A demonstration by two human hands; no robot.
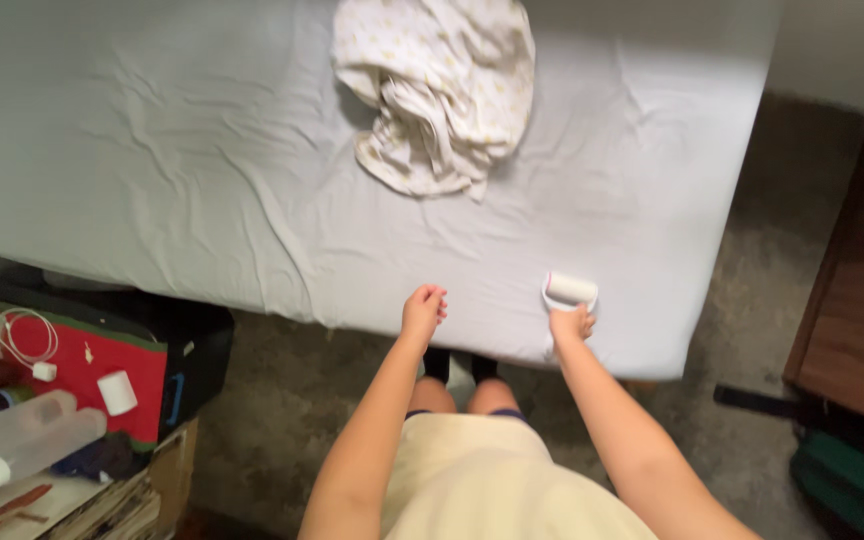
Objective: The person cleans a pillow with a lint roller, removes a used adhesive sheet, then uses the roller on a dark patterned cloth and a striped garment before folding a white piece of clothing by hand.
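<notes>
A bed with a pale grey sheet [202,180] fills the upper part of the head view. My right hand [572,323] grips the handle of a white lint roller [571,289], whose roll rests on the sheet near the bed's front edge. My left hand [423,310] hovers at that same edge, fingers loosely curled together and holding nothing. A crumpled cream cloth with small yellow marks [442,90] lies on the sheet at the far middle, well away from both hands.
A red and black case [102,360] with a white cable, a small white roll and clear bottles [22,435] stands at the lower left. A dark wooden cabinet [862,300] is at the right. Speckled floor lies between bed and cabinet.
</notes>
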